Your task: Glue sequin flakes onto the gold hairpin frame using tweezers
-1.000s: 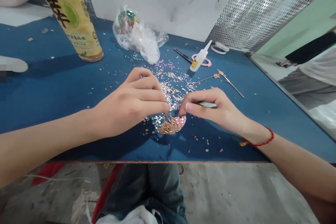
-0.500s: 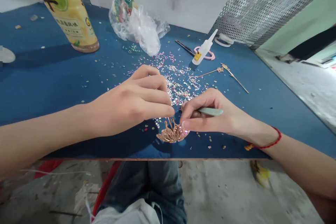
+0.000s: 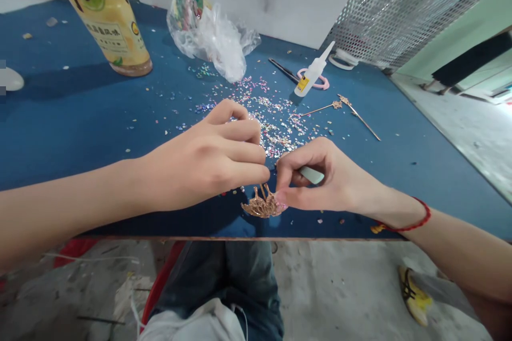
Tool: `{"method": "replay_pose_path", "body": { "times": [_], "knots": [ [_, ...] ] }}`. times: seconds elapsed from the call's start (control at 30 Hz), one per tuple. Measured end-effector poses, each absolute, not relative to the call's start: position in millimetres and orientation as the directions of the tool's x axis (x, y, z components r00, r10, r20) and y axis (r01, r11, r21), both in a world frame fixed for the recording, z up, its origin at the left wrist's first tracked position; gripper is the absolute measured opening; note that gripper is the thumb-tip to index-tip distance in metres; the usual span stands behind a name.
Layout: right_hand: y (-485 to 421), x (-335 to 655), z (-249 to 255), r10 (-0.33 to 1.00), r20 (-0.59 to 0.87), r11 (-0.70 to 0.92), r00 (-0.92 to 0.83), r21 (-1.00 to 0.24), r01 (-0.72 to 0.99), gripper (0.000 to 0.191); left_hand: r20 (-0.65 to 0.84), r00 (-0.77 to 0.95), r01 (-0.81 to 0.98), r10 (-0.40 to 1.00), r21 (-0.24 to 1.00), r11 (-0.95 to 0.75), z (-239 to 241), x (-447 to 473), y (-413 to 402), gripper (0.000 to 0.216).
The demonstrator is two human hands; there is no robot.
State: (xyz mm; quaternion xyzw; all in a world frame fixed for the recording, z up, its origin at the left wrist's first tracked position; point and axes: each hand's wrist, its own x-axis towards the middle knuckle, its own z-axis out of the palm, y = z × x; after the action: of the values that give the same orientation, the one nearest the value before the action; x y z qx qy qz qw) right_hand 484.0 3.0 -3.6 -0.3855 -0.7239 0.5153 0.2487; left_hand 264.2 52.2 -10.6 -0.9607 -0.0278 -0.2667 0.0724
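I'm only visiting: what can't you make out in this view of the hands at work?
All in the head view:
- Pale green stick: one end hidden by the right hand.
- Gold filigree piece: whether the left hand touches it, fingers block this.
- Yellow container: top cut off by the frame edge.
- Plastic bag: contents blurred by crinkled film.
- Glitter flakes: too small for their shapes.

Craft workshop: blue workbench (image 3: 80,117), scattered sequins (image 3: 268,122) (concrete floor (image 3: 340,287) below).

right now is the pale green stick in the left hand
No, the pale green stick is held in the right hand, not the left hand.
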Motion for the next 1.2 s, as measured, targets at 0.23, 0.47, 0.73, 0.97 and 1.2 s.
{"method": "replay_pose_path", "body": {
  "times": [0.23,0.47,0.73,0.97,1.2],
  "knots": [
    [5.3,487.3,-5.0,0.825,-0.064,0.126,-0.562,-0.948,0.294,0.011,0.522,0.852,0.103,0.024,-0.123,-0.987,-11.2,262.6,53.1,0.036],
    [8.9,490.0,-5.2,0.828,-0.083,0.078,-0.555,-0.963,0.260,0.017,0.569,0.822,0.116,0.027,-0.121,-0.986,-12.4,260.6,55.1,0.037],
    [8.4,487.3,-3.3,0.818,-0.071,0.088,-0.570,-0.965,0.247,0.007,0.565,0.824,0.102,0.028,-0.100,-0.990,-13.1,261.5,54.6,0.031],
    [8.4,485.6,-3.7,0.825,-0.118,0.081,-0.553,-0.943,0.322,0.015,0.546,0.837,0.091,0.018,-0.107,-0.990,-14.2,262.3,55.7,0.032],
    [10.7,490.0,-4.0,0.823,-0.100,0.091,-0.560,-0.948,0.304,0.023,0.496,0.867,0.120,0.041,-0.128,-0.984,-11.7,258.7,54.5,0.030]
  ]
}}
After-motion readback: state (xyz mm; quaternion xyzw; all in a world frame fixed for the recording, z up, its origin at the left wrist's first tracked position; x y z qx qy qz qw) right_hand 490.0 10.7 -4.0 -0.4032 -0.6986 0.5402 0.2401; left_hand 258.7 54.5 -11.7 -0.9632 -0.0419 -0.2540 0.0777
